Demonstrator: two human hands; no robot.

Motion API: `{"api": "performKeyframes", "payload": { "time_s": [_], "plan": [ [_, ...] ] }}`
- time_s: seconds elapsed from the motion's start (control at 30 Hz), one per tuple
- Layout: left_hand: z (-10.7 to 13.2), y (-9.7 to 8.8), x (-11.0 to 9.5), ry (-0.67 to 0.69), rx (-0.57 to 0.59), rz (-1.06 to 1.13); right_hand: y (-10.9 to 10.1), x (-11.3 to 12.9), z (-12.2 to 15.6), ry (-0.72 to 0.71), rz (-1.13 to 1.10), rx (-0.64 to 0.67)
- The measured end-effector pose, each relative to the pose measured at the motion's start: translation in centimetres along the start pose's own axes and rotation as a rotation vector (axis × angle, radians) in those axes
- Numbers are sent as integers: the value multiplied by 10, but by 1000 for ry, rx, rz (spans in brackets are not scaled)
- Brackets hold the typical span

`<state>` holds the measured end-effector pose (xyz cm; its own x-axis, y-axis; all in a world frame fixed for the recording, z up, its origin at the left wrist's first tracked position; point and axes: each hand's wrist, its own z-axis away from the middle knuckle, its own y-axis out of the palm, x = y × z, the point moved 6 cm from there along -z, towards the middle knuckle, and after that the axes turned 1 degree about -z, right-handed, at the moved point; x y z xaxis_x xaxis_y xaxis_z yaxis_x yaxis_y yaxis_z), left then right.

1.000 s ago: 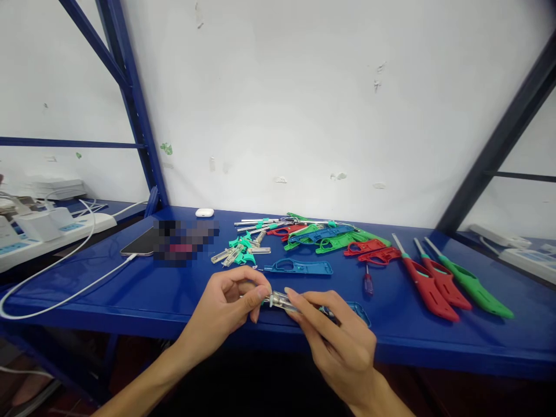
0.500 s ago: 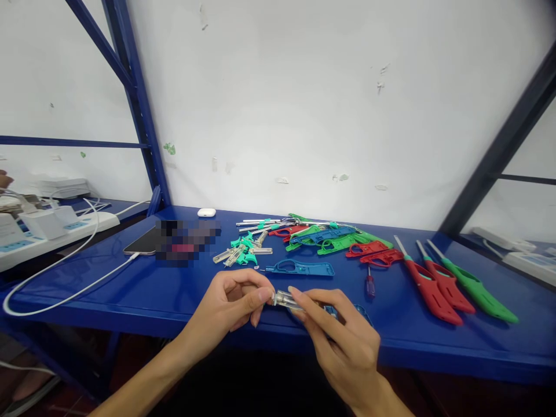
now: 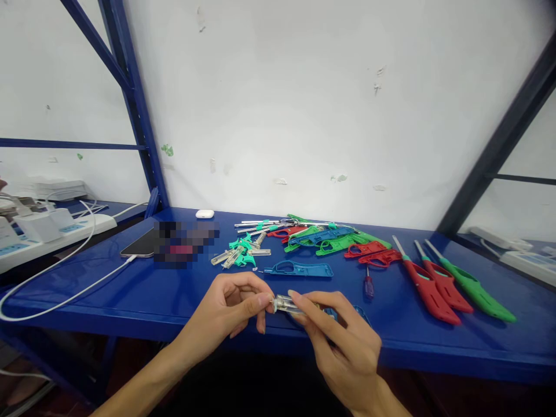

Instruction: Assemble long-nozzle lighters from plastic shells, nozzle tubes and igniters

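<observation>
My right hand [image 3: 345, 333] grips a small clear lighter fuel tank [image 3: 286, 304] between thumb and fingers, its pale valve end pointing left. At that end, my left hand [image 3: 234, 304] has thumb and forefinger pinched together; whatever is between them is too small to make out. Behind my right fingers, a blue lighter casing piece [image 3: 362, 314] lies partly hidden on the table. Just beyond the hands rests a blue casing half [image 3: 299, 269]. Farther back is a pile of clear tanks [image 3: 237, 255] and turquoise triggers [image 3: 247, 260].
Red, green and blue casing halves [image 3: 339, 237] and metal tubes [image 3: 256, 225] lie at the back. A purple screwdriver [image 3: 369, 286] and three long lighters [image 3: 438, 295] are to the right. A phone [image 3: 139, 246] with a white cable and a white earbud case [image 3: 205, 214] lie left on the blue table [image 3: 174, 295].
My left fingertips have drawn slightly left of the tank, so more of its valve end shows. My right hand keeps its hold. The whole view has shifted a little.
</observation>
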<state>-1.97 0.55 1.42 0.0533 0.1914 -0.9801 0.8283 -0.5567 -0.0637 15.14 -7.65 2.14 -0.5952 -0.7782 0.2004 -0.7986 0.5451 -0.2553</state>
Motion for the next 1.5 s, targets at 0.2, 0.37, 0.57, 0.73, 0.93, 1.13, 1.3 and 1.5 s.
{"api": "performKeyframes", "payload": {
  "time_s": [0.2, 0.37, 0.57, 0.73, 0.93, 1.13, 1.3, 1.5],
  "plan": [
    [-3, 2, 5, -26, 48, 17, -1, -3, -1, 53, -58, -16],
    [-4, 2, 6, -19, 42, 65, -2, -1, -4, 37, -96, 23],
    [-3, 2, 8, -17, 76, 70, 2, 1, -5, -10, -52, 46],
    [-1, 2, 9, -25, 96, 37, 2, 2, -5, -5, -49, 49],
    [-2, 3, 7, -21, 113, 40, 2, 1, -5, 19, -67, 57],
    [-1, 4, 7, -14, 115, 15, 6, -3, -2, -21, -57, 79],
    [-2, 3, 11, -23, 106, 66, 12, -5, 10, -168, 114, 134],
    [-2, 2, 11, -44, 60, 103, 17, 1, 14, -267, 270, 142]
  ]
}}
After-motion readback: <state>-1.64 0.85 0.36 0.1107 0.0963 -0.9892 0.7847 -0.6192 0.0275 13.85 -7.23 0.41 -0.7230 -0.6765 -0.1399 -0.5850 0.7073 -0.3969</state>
